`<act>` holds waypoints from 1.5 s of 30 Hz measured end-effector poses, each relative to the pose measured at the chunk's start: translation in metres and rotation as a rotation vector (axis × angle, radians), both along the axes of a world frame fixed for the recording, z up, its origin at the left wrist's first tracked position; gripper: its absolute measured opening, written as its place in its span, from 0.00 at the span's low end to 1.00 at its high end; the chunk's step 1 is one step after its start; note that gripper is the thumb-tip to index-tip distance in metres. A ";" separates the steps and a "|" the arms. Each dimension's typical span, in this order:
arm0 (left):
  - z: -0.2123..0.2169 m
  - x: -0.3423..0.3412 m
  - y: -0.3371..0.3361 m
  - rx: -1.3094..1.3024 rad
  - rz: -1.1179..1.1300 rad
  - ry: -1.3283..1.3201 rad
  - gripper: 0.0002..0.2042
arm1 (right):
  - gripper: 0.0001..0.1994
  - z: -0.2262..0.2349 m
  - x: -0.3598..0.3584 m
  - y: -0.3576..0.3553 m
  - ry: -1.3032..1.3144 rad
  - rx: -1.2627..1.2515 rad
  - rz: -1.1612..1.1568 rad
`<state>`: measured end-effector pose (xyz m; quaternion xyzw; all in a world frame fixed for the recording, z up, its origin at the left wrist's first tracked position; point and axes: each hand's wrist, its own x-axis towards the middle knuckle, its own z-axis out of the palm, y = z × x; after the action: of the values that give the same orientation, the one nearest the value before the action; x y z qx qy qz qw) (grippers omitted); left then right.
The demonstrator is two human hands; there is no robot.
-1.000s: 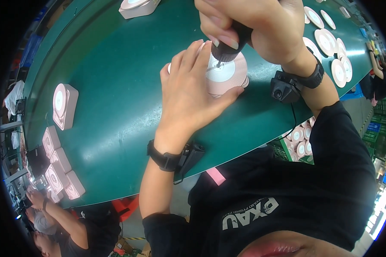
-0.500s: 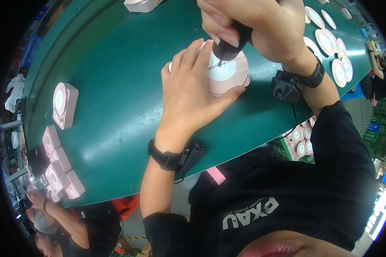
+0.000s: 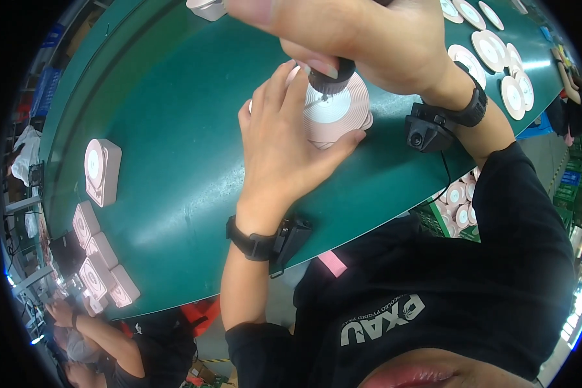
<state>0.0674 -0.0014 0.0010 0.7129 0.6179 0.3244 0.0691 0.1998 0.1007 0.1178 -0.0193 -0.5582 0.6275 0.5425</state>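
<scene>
Right hand (image 3: 368,42): fingers wrapped closely about a black driver (image 3: 333,79), nose pointing down, thumb uppermost, the upper body of the tool hidden in the fist. Bit (image 3: 324,97): slim, at the white middle of the unit; whether it sits in a screw I cannot tell from here. Unit (image 3: 351,116): one, pale pink, round-topped with fine concentric rings, lying on the green table (image 3: 174,136) straight in front of the wearer, below the driver. Left hand (image 3: 275,145): spread flat over the unit's left part, fingers on the far side, thumb along the near right edge, steadying it; hold partly open, contact plain. Wrists: one black camera on the left (image 3: 295,237), one on the right (image 3: 428,131), both strapped. Leftward, well apart: one pink box (image 3: 107,171) with a white disc face, standing alone; beyond it a cluster of similar boxes (image 3: 97,275), set close together. Far edge: one more box (image 3: 207,8), cut off by the view. Rightward: loose pink discs (image 3: 490,50), several overlapping. Below the near edge: a green crate (image 3: 438,223) filled with like discs. Lower left: a co-worker (image 3: 161,343) in dark clothing, arm out toward the table's end.
</scene>
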 end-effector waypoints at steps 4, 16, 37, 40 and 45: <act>0.001 0.000 -0.001 -0.050 0.001 -0.008 0.45 | 0.12 0.004 -0.006 0.000 0.193 -0.309 -0.095; -0.005 0.001 -0.001 0.069 -0.005 -0.075 0.44 | 0.12 0.009 -0.044 0.005 0.463 -0.750 -0.260; -0.006 -0.002 -0.005 0.065 0.020 -0.091 0.43 | 0.13 -0.027 -0.003 0.026 -0.195 0.385 0.042; -0.006 0.000 -0.004 0.103 0.018 -0.107 0.43 | 0.11 -0.016 0.012 0.018 -0.385 0.087 0.302; -0.006 0.001 -0.004 0.094 0.029 -0.095 0.42 | 0.11 -0.021 -0.011 0.025 -0.211 0.670 -0.131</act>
<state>0.0683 -0.0052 -0.0055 0.6901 0.6082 0.3875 0.0599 0.1889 0.1258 0.0964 0.0591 -0.7835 0.3681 0.4971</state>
